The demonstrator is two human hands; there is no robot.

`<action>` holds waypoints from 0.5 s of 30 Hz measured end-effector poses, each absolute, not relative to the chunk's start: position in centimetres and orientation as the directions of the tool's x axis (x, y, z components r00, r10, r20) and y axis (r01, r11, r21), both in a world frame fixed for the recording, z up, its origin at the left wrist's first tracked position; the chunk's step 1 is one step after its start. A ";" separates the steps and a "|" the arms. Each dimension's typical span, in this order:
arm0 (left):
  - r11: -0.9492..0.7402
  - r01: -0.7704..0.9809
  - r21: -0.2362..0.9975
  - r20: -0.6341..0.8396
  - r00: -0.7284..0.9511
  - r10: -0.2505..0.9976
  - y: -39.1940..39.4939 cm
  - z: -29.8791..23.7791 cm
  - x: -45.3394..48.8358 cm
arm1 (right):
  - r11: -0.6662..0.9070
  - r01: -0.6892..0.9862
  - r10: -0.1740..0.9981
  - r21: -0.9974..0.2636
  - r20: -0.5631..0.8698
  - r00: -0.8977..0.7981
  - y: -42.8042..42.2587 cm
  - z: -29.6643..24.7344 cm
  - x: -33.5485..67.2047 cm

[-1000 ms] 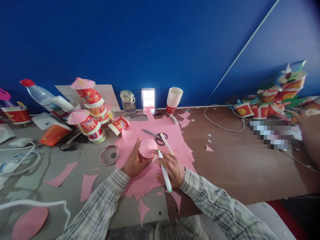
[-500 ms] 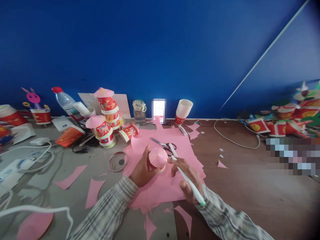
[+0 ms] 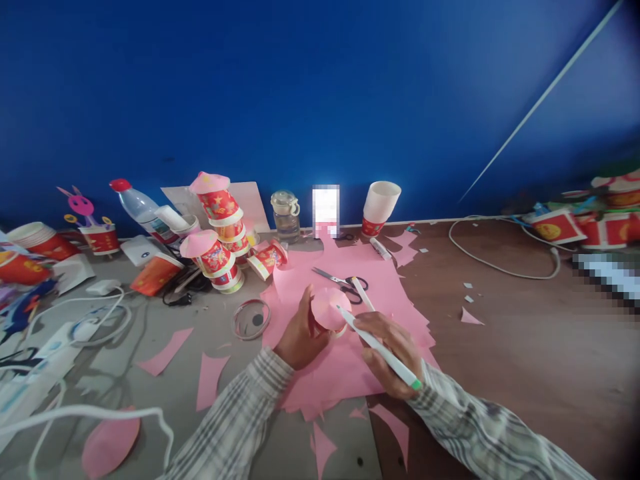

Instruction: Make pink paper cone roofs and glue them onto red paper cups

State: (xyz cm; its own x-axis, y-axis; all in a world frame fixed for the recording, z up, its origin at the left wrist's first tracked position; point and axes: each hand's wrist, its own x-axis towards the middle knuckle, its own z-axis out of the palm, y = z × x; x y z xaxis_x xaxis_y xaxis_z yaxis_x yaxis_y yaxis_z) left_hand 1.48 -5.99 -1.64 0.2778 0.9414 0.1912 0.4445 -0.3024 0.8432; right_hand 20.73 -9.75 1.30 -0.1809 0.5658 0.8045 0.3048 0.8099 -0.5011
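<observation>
My left hand (image 3: 299,331) is closed round a paper cup capped with a pink paper cone (image 3: 327,309), held over a spread of pink paper sheets (image 3: 395,280). My right hand (image 3: 389,350) grips a white marker with a green end (image 3: 380,348); its tip rests against the cone's right edge. Just behind the cone lie black-handled scissors (image 3: 337,279) and a second white pen (image 3: 363,293) on the pink paper.
Stacked red cups with pink cone lids (image 3: 215,230) stand at back left beside a water bottle (image 3: 140,205), a glass jar (image 3: 287,215) and white cups (image 3: 380,207). A tape ring (image 3: 251,319), pink scraps (image 3: 165,350) and white cables (image 3: 500,263) lie around. More cup crafts (image 3: 600,220) sit far right.
The camera view swung left and shifted. My right hand turned the marker and brought its tip onto the cone's edge; my left hand kept hold of the cone cup.
</observation>
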 end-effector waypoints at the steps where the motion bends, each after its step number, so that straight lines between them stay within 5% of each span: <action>1: -0.294 0.453 0.842 0.181 0.275 0.944 -6.0 -1.5 1.5 | 0.814 0.313 0.560 -0.490 0.804 -0.198 -9.8 1.3 20.8; 15: -0.301 0.430 0.851 0.191 0.280 0.941 -6.1 -1.1 1.8 | 0.845 0.319 0.508 -0.429 0.831 -0.227 -9.7 0.8 21.1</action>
State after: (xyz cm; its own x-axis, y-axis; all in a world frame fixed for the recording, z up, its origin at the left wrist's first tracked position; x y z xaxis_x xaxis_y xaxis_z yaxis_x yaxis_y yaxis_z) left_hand 1.78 -6.11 -1.13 0.2805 0.9407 0.1910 0.4295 -0.3010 0.8514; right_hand 21.12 -9.74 0.81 -0.2269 0.5076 0.8312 0.3188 0.8451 -0.4291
